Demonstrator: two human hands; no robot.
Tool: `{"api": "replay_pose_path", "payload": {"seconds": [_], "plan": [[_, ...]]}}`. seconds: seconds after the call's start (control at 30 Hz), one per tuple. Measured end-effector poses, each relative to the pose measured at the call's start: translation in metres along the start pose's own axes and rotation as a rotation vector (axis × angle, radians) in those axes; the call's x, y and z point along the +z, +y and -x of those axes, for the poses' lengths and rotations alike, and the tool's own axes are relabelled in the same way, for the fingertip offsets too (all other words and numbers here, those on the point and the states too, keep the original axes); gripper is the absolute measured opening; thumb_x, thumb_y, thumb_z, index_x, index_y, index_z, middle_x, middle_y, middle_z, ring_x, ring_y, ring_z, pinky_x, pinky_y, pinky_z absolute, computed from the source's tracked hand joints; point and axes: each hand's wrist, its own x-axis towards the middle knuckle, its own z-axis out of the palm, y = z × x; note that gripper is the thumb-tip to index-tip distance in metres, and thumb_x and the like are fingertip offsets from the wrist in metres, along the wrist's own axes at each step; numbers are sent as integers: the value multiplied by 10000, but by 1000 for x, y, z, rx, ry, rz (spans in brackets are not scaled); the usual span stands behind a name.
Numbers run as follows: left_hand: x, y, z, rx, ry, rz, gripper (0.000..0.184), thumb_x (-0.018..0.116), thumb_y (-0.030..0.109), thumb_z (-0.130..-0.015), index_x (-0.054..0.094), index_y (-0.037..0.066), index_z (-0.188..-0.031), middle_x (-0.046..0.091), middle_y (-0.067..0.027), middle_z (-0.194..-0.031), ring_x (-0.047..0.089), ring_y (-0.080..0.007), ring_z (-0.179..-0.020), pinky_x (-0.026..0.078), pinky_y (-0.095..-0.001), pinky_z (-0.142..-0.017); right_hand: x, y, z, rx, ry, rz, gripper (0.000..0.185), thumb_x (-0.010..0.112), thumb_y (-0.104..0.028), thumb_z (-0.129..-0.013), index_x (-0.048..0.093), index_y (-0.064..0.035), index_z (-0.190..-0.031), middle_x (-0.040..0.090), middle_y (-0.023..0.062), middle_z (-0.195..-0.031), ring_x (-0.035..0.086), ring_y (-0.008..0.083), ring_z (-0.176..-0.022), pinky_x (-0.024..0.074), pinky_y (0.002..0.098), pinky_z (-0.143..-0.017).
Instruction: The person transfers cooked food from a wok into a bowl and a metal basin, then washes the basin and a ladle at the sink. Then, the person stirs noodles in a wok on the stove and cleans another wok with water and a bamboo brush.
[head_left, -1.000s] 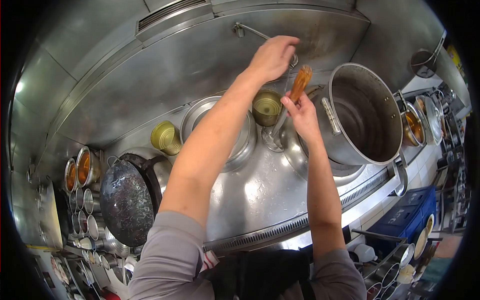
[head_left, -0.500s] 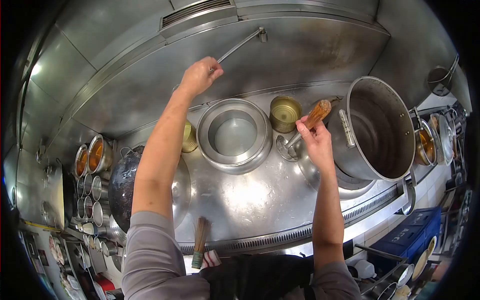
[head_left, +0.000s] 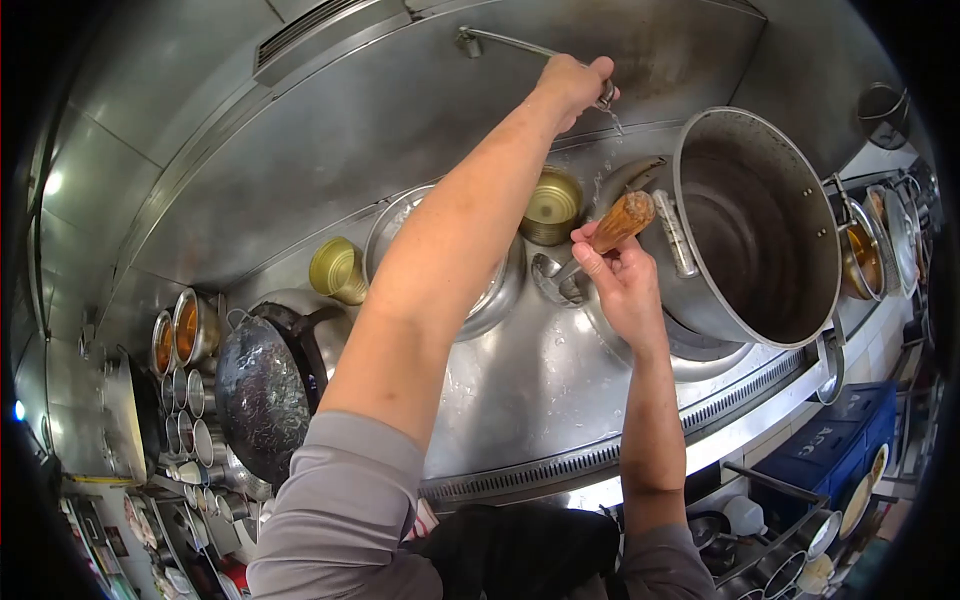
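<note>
My left hand (head_left: 573, 88) is closed around the end of a swing tap spout (head_left: 515, 44) fixed to the back wall. A thin stream of water (head_left: 598, 185) falls from its tip, beside a gold tin can (head_left: 551, 206). In my right hand (head_left: 628, 292) is a ladle (head_left: 622, 222), gripped by its wooden handle, with its metal bowl low over the steel counter. A round metal pot (head_left: 512, 290) is partly covered by my left forearm. A second gold can (head_left: 338, 268) stands left of that forearm.
A large deep stockpot (head_left: 745, 230) sits tilted at the right. On the left are a dark wok (head_left: 262, 398), bowls of orange liquid (head_left: 187, 325) and several metal cups (head_left: 207, 440). A slotted drain (head_left: 545, 470) follows the counter's front edge; a blue crate (head_left: 830, 435) is lower right.
My left hand has swung the spout rightward, from left of the round pot to near the stockpot. Water now runs from it. My right hand keeps the ladle in about the same place.
</note>
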Motion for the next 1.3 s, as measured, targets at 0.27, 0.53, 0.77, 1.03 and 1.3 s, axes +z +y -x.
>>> {"api": "replay_pose_path", "payload": {"seconds": [0.27,0.53,0.77,1.03,1.3], "plan": [[-23,-11,9,-107,-115,421,538,308,519,-1100,618,80,-1110,740,-90,-1101,667,-260,-1127,325,-513,-1088,-4,3,4,-4,2,41,306,733,-177,-967,648,21,-1185,709,47,-1055,623,84,-902,507,249,-828],[-25,4,28,-93,-251,509,507,315,486,-1108,615,103,-968,722,-85,-1014,678,-256,-1102,365,-447,-1022,-1,-25,-13,-51,2,138,336,697,-170,-990,607,41,-1236,730,64,-1024,616,75,-864,512,252,-805],[-34,-3,48,-75,-187,366,335,592,358,-1037,620,84,-847,689,-48,-895,694,-196,-908,467,-369,-902,8,-14,6,-78,-69,137,306,690,-184,-989,621,24,-1203,728,77,-985,617,109,-791,512,270,-758],[-161,-58,138,107,23,-330,272,626,307,-1019,648,43,-1085,641,-27,-824,604,-121,-783,474,-299,-761,-12,-31,121,-29,-69,197,198,718,-129,-935,629,-25,-1077,720,142,-994,688,249,-906,528,350,-802],[-202,-90,232,736,692,-980,500,685,234,-952,535,32,-1384,591,-202,-1377,549,-394,-1277,430,-461,-1065,-2,-34,235,-170,-250,222,239,698,21,-811,590,-36,-1016,652,152,-1250,668,323,-1082,518,369,-918]]}}
